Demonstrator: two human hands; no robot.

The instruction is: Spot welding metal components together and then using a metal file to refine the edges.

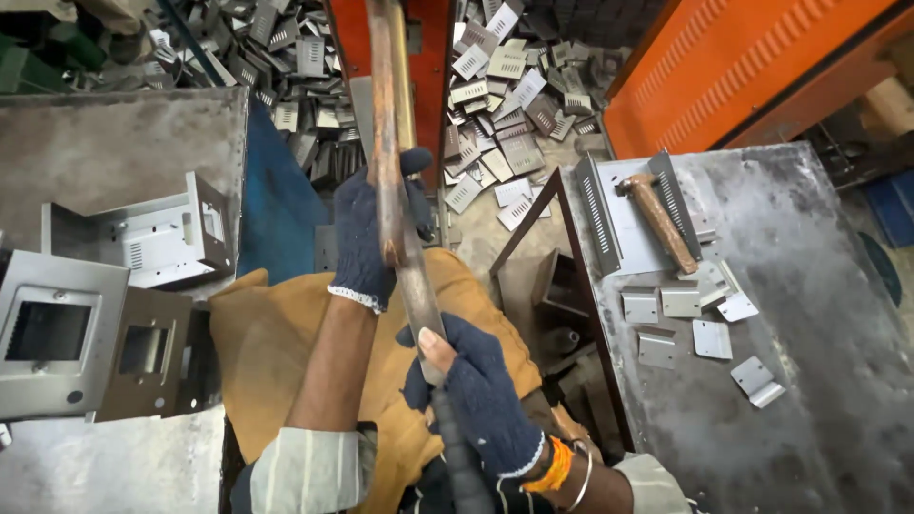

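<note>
While you look down through the head camera, both your gloved hands are wrapped shut around a long rusty lever bar (400, 200) that rises from near your lap toward the top of the frame, in front of the orange machine frame (433, 48). Your left hand (373, 233) closes high on the bar, fingers curled fully round it, and your right hand (476, 390) closes lower down, just above the dark grip end, with a thumb tip showing through the worn blue glove. Keep the two grips well apart as they are, since that spread should give you steadier control of a bar this long, and keep your wrists in line with it so the glove fabric does not slip on the rust. Your tan apron (286, 352) lies directly beneath the bar, so mind that it stays free of the lower end. To your right, a hammer (657, 219) rests on a louvred sheet panel (624, 214) on the grey steel table (809, 314), well apart from either hand, with small bent brackets (681, 319) beside it. To your left sit grey sheet-metal housings (114, 305), and stamped parts (505, 105) litter the floor beyond the bar.
</note>
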